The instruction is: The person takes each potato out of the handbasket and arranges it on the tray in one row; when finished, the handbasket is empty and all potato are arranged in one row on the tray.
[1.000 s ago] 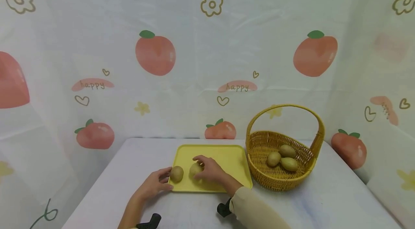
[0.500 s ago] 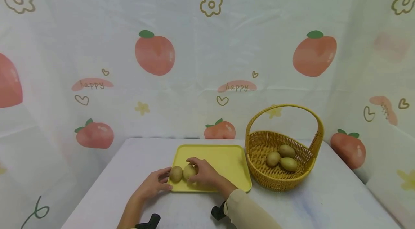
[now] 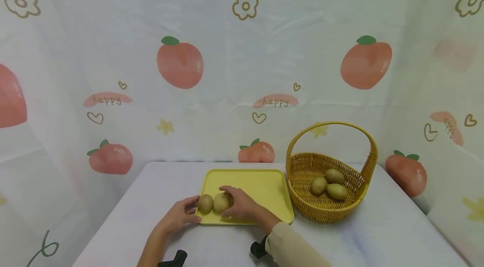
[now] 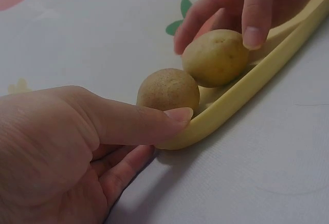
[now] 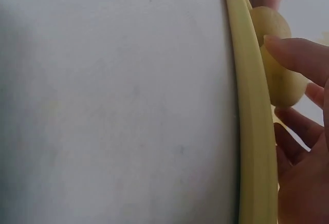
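Resting near the table's (image 3: 124, 216) front-left part, the left hand (image 3: 177, 216) lies against the near-left corner of the yellow tray (image 3: 264, 183), its thumb stretched along the rim and its fingers loosely bent beneath; it touches the tray and closes on nothing. Just beyond that thumb sits the left kiwi (image 3: 205, 203), brown and rough-skinned, inside the tray's left edge. Touching it on the right is the second kiwi (image 3: 221, 202), paler and smoother in the left wrist view. The right hand (image 3: 240, 206) curls over this one, fingertips on its far side and thumb on the near side, a light pinch rather than a full wrap. Both fruits look small, light and firm, yet likely to bruise under hard pressure; being rounded, each would roll on the smooth tray, so a hold across the middle from opposite sides seems safest. Farther right, near the table's back-right part, stands a woven basket (image 3: 302, 174) with a hoop handle, holding three more kiwis (image 3: 328, 183) bunched together.
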Tool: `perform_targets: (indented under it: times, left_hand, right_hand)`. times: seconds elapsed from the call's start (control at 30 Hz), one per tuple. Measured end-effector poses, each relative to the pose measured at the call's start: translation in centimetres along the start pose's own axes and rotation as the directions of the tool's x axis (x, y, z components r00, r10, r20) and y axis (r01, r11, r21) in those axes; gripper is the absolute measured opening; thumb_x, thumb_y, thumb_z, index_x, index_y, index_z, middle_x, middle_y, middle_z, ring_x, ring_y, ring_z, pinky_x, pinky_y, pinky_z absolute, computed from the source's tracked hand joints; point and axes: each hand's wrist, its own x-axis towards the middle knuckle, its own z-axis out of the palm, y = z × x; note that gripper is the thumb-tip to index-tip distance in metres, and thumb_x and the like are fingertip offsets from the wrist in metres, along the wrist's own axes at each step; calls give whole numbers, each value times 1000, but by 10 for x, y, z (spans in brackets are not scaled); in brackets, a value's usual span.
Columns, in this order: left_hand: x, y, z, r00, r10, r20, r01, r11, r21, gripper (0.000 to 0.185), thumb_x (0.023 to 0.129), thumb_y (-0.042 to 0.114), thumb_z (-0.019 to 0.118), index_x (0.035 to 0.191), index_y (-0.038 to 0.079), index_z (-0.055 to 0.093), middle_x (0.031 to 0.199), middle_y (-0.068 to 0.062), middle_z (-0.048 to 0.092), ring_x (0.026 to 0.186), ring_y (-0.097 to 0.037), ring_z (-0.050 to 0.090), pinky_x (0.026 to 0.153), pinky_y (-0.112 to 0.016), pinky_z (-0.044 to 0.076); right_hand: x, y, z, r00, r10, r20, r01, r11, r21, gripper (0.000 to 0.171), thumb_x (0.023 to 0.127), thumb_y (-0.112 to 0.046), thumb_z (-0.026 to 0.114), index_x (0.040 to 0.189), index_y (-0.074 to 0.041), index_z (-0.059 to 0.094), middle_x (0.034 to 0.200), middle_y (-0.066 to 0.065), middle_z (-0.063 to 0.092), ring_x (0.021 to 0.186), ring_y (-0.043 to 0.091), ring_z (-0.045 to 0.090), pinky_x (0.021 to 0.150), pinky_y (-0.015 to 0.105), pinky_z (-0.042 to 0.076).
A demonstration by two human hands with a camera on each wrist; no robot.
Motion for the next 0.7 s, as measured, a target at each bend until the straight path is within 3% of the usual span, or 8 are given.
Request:
perform_targets:
  times: [0.43,0.7]
  left_hand:
    - [-1,7,-4,1000,-12,-8,12,1000,10,77,75,0,78,139,-16,38,133,-34,49,118,-45,54,97,-44,50]
    - [-1,0,-3,999,44,32,-44,999,2,77,77,2,78,138,-20,35,132,-37,48,117,-48,54,97,-46,49]
  right_hand:
    - [-33,2,-32,997,-77,-14,77,997,13,69,76,-14,82,138,-6,51,128,13,59,117,31,54,98,45,46]
    - [-54,7,-59,985,-157,-69,158,987,8,51,82,-9,75,130,-3,57,122,18,63,110,33,60,94,53,49]
